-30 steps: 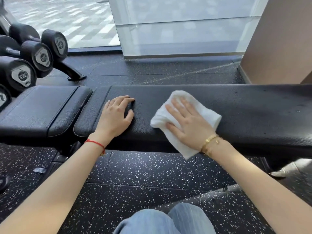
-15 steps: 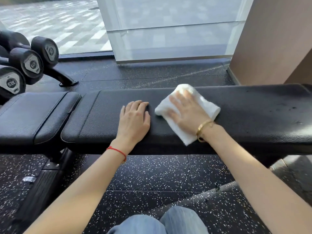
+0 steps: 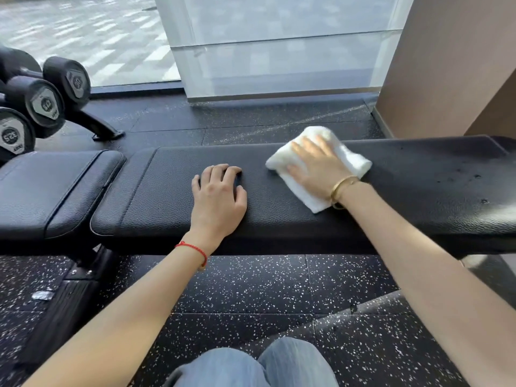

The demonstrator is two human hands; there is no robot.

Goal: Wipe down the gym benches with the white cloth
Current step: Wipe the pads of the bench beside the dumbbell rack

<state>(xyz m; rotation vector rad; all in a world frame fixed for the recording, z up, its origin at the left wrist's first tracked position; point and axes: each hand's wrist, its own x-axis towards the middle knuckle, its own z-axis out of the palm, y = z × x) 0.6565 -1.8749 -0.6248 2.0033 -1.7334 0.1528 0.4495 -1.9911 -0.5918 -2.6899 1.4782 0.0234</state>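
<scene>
wiping mid-bench (image 3: 418, 174), right side undone.
right hand (image 3: 318, 166) flat on white cloth (image 3: 354, 160); left hand (image 3: 220, 194) loosely braced. i'd sweep rightward next.

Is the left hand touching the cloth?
No, the left hand rests bare on the bench, apart from the cloth, which lies under the right hand.

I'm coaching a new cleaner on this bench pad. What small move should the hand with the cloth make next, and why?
Probably slide the white cloth further right along the long bench pad. The right hand presses it flat mid-pad, and dark specks show on the stretch just beyond it. The left hand rests on the pad, steadying.
</scene>
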